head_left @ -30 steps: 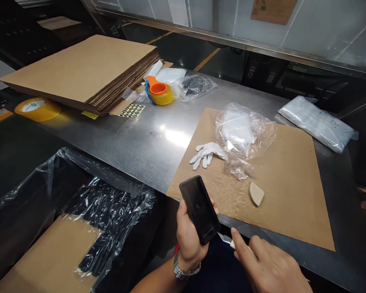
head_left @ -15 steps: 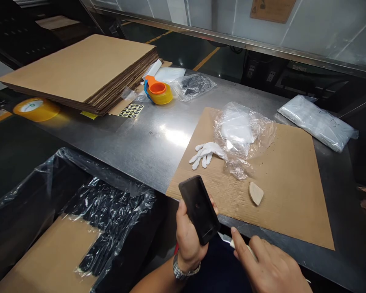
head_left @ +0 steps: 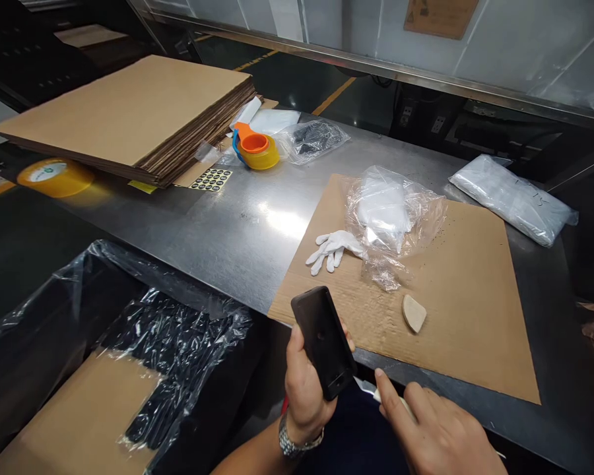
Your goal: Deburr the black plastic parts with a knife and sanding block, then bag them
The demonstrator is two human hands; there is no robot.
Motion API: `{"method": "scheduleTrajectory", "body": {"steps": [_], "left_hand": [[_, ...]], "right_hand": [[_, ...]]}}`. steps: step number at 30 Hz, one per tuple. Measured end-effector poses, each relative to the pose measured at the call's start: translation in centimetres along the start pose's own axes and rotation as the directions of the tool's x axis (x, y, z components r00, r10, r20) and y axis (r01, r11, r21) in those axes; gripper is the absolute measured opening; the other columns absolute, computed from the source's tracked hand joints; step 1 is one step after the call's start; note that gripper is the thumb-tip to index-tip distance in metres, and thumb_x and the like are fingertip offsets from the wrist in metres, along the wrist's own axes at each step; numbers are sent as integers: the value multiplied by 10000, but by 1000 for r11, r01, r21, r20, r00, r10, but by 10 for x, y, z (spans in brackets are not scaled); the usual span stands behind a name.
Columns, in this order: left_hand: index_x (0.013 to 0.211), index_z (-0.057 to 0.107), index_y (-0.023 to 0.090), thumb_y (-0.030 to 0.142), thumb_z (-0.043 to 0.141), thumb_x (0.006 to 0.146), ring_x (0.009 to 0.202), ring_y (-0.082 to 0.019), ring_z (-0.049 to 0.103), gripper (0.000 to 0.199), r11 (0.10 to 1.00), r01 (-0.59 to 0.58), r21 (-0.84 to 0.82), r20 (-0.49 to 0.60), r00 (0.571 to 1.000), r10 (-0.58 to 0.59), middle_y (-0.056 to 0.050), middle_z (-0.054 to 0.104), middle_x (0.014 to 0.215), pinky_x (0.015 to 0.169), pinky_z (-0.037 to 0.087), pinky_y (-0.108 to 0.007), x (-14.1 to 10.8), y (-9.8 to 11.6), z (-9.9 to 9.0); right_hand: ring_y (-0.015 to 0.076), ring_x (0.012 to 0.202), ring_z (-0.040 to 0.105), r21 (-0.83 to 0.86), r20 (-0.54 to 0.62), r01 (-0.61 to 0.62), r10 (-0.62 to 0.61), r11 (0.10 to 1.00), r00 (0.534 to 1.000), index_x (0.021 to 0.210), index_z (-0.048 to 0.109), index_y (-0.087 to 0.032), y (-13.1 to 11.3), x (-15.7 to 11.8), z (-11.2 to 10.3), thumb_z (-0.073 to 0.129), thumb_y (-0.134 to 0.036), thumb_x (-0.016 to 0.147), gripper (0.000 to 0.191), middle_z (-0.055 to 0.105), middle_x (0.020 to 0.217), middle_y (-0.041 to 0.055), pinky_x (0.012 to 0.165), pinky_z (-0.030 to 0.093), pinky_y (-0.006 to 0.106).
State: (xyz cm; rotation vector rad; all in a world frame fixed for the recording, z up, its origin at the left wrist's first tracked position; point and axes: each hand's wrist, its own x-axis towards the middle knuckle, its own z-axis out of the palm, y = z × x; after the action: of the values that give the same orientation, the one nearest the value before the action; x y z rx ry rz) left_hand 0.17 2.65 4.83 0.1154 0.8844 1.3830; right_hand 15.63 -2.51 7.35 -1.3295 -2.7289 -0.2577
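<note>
1. While the black case (head_left: 323,342) is gripped in the partly closed left hand (head_left: 304,389), the knife (head_left: 377,396) is clasped in the curled right hand (head_left: 430,422), 1 finger extended along it.
2. The black case is held tilted by the near edge of the table (head_left: 198,231), its lower corner neared by the blade (head_left: 363,384).
3. The cardboard sheet (head_left: 465,290) is topped by 1 white glove (head_left: 334,249) and 1 beige block (head_left: 414,314).

a metal table (head_left: 202,231) — on it, cardboard stack (head_left: 129,109), tape dispenser (head_left: 261,158), plastic packet (head_left: 515,201), cardboard sheet (head_left: 470,297).
</note>
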Motion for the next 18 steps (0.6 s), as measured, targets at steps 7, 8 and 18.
{"method": "scheduleTrajectory", "body": {"steps": [7,8,18], "left_hand": [[775,655,121,466,397,828,574,-148,568,434,999,47,21,-57,997,-46,-66,629,670,556,475,-253,2,1,0],[763,655,114,472,402,823,569,-146,571,443,997,72,27,-76,995,-69,-68,631,665,551,476,-249,2,1,0],[755,651,92,470,414,823,557,-139,579,451,982,181,43,-105,979,-176,-78,648,662,560,486,-245,4,4,0]], "right_hand": [[91,453,473,-55,-22,4,-5,998,1000,1132,563,-106,-1,0,1,349,-119,896,319,489,552,-15,458,325,243],[94,449,466,-60,-35,3,-5,998,999,1126,569,-106,-1,1,2,345,-118,897,321,485,544,-16,461,317,249],[66,362,431,127,-120,-40,55,991,991,923,620,-119,8,10,1,291,-149,942,331,513,479,-37,422,261,250]]}}
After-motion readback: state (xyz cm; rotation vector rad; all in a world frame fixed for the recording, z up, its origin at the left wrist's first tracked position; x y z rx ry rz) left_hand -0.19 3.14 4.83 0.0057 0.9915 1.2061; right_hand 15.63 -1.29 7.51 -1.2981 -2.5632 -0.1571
